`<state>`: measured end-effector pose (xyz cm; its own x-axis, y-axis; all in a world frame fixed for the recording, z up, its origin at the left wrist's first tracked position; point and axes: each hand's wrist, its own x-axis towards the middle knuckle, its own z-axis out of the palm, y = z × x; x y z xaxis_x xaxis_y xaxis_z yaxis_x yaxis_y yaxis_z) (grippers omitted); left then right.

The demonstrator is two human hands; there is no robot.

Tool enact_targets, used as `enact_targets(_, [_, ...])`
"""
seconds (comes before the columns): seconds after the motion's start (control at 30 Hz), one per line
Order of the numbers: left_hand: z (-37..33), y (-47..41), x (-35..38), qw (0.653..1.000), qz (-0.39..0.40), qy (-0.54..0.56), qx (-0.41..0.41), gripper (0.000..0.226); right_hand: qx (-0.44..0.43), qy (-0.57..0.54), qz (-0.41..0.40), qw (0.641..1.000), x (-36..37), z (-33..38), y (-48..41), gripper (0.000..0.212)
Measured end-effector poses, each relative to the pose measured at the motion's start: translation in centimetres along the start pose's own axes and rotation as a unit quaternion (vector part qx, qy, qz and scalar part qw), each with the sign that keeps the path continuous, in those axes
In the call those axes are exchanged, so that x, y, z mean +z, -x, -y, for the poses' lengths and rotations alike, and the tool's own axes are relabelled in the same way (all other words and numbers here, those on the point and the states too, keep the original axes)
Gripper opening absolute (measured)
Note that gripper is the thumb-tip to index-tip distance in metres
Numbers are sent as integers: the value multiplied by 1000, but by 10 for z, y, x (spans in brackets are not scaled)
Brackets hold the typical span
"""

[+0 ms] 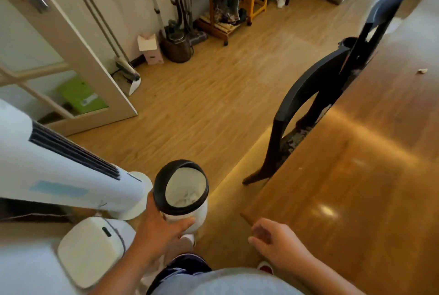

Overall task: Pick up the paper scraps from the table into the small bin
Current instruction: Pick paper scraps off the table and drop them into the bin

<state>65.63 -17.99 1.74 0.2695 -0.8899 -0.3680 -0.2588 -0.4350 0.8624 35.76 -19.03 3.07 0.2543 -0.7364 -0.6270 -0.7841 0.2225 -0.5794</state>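
The left hand (pixel 164 226) grips the small bin (pixel 181 190) from its near left side, the fingers (pixel 183 223) wrapped around the white body just below the black rim, thumb on the far side of the rim edge. The bin is held off the floor (pixel 202 104), tilted so its round opening faces the camera; inside it lies crumpled white paper, though how many pieces I cannot tell. The bin sits left of the table (pixel 356 188), near its near left corner but apart from it.

The right hand (pixel 275 242) hovers just beside that corner, palm down, the fingers loosely curled and slightly apart, holding nothing that shows.

On the glossy wooden table, one small pale paper scrap (pixel 422 71) lies far out toward the right edge of the view, well apart from both hands. A tiny pale speck also shows close to the table's left edge, too small to identify.

A dark chair (pixel 308 109) stands pushed against the table's left side. To the left of the bin stands a white tower fan (pixel 71 176), and nearer lies a white lidded bin (pixel 90 252).
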Motion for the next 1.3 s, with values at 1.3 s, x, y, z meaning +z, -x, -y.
enact_targets(1.3, [-194,-514,-89,999,39,-36,-12,118,304,-158,-51,938,-205,125,-457,15])
